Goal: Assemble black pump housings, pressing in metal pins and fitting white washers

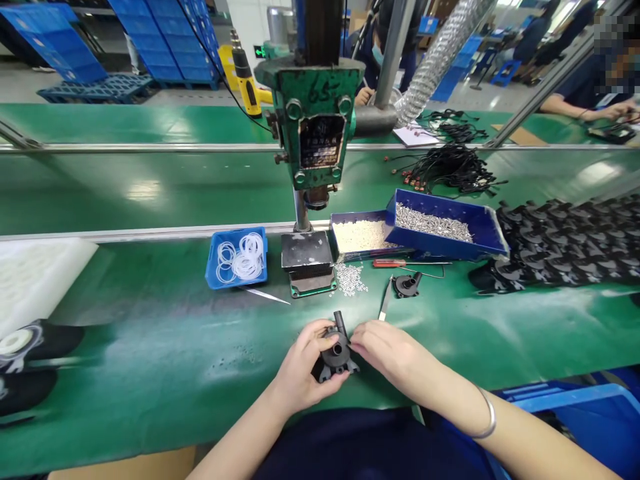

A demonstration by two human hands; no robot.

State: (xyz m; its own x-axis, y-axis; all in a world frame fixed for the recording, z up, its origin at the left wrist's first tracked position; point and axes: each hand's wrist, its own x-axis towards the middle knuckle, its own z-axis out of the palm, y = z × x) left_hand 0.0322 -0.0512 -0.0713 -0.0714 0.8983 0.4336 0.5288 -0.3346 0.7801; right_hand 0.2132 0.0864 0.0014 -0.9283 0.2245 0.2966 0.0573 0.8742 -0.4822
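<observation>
My left hand (311, 363) is wrapped round a black plastic pump housing (336, 352) with a short outlet tube pointing up and away from me. My right hand (381, 345) has its fingers pinched together at the housing's right side; whatever is between the fingertips is too small to make out. Just beyond my right hand lie a pair of tweezers (385, 299) and a loose black pump cover (407, 285). A small heap of tiny metal nuts or washers (351, 279) sits on the green bench in front of the housing.
A green press (313, 127) with a metal base block (306, 252) stands ahead. Around it are a blue tray of white rings (211, 267), a bin of screws (483, 230), a red screwdriver (390, 263) and rows of black housings (565, 240). Co-workers sit across the bench.
</observation>
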